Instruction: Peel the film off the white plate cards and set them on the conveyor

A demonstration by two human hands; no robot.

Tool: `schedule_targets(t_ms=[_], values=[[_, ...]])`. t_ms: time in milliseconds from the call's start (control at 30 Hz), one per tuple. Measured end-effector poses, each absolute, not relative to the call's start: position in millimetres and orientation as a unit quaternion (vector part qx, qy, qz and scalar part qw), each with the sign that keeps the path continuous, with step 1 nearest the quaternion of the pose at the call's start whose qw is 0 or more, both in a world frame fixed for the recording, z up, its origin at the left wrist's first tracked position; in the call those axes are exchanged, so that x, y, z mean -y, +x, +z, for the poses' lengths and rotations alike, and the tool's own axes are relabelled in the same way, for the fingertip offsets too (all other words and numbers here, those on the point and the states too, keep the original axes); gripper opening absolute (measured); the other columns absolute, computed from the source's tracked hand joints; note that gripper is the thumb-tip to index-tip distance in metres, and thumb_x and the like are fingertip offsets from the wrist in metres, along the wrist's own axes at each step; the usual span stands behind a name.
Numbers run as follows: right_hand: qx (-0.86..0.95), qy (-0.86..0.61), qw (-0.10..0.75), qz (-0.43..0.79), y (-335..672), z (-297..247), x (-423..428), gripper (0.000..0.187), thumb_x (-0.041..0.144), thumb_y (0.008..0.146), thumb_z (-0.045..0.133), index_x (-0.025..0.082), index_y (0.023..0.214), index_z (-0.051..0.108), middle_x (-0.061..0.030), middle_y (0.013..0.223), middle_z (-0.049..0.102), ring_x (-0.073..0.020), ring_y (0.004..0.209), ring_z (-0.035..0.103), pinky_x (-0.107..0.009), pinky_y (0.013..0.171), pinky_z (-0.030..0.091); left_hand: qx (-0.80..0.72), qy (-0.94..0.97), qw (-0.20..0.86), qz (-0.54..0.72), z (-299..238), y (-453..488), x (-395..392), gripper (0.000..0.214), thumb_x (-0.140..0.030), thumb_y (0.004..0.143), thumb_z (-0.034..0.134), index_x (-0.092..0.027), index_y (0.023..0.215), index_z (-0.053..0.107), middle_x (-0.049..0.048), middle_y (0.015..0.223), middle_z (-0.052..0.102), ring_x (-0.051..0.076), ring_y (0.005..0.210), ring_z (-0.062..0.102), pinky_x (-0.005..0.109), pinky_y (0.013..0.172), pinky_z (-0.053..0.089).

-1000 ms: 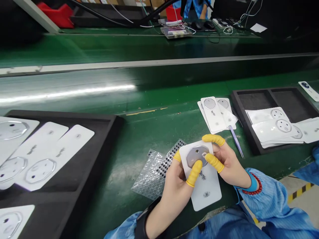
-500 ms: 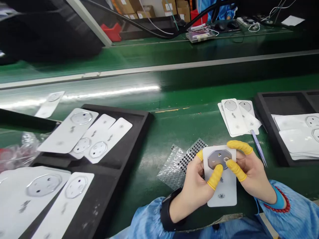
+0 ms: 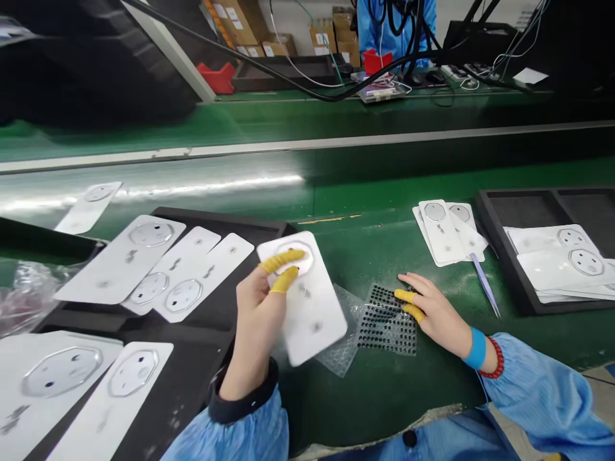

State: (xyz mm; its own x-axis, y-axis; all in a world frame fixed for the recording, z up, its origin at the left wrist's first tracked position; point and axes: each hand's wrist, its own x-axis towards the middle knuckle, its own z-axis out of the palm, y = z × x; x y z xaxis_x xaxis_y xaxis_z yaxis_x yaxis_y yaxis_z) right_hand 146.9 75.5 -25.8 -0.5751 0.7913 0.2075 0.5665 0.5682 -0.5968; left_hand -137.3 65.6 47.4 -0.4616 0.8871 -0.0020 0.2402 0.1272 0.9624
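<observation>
My left hand (image 3: pixel 263 307) grips a white rounded plate (image 3: pixel 314 310) by its upper end, fingers lying over the octagonal recess and hiding part of it. The plate is tilted above the bench, beside the left tray. My right hand (image 3: pixel 435 314) is open, its fingers stretched over the right edge of a clear sheet covered with rows of small black dots (image 3: pixel 387 330). Yellow finger cots cover some fingertips of both hands. Under the dotted sheet and partly behind the held plate lies clear bubble wrap (image 3: pixel 339 355).
A black tray (image 3: pixel 192 384) with several similar plates stands on the left. On the right, another black tray (image 3: pixel 516 294) holds stacked plates. Lilac tweezers (image 3: pixel 486 288) lie beside a small pile of plates (image 3: pixel 439 240). A co-worker in blue (image 3: pixel 396 32) is across the bench.
My right hand has let go of the plate and moved down to the dotted sheet. My left hand has carried the plate to the left, towards the tray.
</observation>
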Motion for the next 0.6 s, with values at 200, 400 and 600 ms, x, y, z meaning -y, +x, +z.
schedule_targets(t_ms=[200,400,600], values=[[0.856,-0.334,0.272,0.285,172.8,11.0,-97.0,0.033,0.010,0.095,0.049,0.024,0.121,0.062,-0.0106,0.126,0.063,-0.0229,0.114,0.061,-0.045,0.095,0.055,-0.638,0.482,0.434,0.416,29.0,-106.3,-64.3,0.026,-0.037,0.067,0.069,-0.018,0.051,0.067,0.0025,0.053,0.064,0.021,0.058,0.059,0.028,0.055,0.045],[0.888,-0.286,0.238,0.272,177.7,46.5,-109.8,0.037,0.006,0.092,0.049,0.021,0.125,0.060,-0.0124,0.138,0.054,-0.0254,0.133,0.047,-0.050,0.108,0.045,-0.529,0.492,0.566,0.398,15.0,-53.0,-53.2,0.033,-0.045,0.072,0.069,-0.014,0.060,0.071,0.0040,0.060,0.068,0.018,0.060,0.059,0.028,0.060,0.048],[0.837,-0.298,0.347,0.301,152.8,33.6,-94.4,0.013,0.015,0.091,0.061,0.018,0.102,0.068,-0.0093,0.100,0.069,-0.0184,0.092,0.067,-0.033,0.081,0.059,-0.498,0.445,0.615,0.419,4.0,-43.3,-46.1,0.034,-0.046,0.077,0.070,-0.013,0.075,0.076,0.0055,0.068,0.072,0.017,0.060,0.061,0.025,0.057,0.048]])
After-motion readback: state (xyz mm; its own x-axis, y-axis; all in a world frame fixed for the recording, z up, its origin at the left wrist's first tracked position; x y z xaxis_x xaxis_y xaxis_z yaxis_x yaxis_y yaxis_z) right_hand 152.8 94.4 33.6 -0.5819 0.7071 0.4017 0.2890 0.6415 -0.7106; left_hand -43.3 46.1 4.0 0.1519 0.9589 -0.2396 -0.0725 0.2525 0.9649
